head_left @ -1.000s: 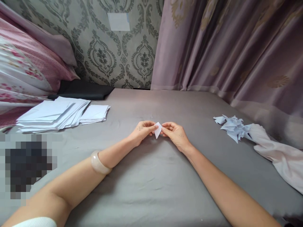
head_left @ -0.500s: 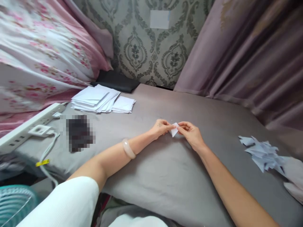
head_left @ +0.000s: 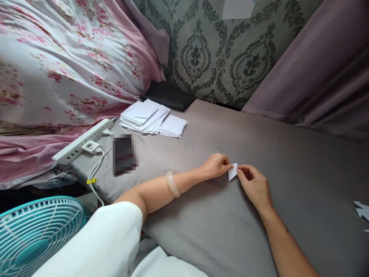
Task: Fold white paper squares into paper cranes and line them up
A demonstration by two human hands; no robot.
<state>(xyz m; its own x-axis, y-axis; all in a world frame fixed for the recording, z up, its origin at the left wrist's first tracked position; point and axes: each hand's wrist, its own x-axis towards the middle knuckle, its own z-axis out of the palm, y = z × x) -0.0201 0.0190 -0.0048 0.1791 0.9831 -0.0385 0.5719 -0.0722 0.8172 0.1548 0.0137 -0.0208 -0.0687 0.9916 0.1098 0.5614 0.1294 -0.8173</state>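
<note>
A small folded piece of white paper [head_left: 233,172] is pinched between my two hands, just above the grey bed sheet [head_left: 201,215]. My left hand [head_left: 217,166] grips its left edge with thumb and fingers. On the right side, my right hand [head_left: 255,184] pinches the paper between thumb and fingertips. The paper has a pointed lower corner. At the far right edge, part of a group of folded paper pieces [head_left: 362,211] shows. Stacks of white paper sheets [head_left: 144,117] and smaller sheets [head_left: 173,126] lie farther back on the left.
A white power strip [head_left: 83,142] with a plugged-in charger [head_left: 91,147] and cable lies at the left, near a blurred dark object [head_left: 124,154]. A teal fan [head_left: 40,238] stands at the lower left. A black flat item [head_left: 170,96] rests by the wall; curtains hang right.
The view has swung left, so the fan shows more and the folded pieces at right mostly leave the frame. Both hands still hold the small folded paper, now turned a little.
</note>
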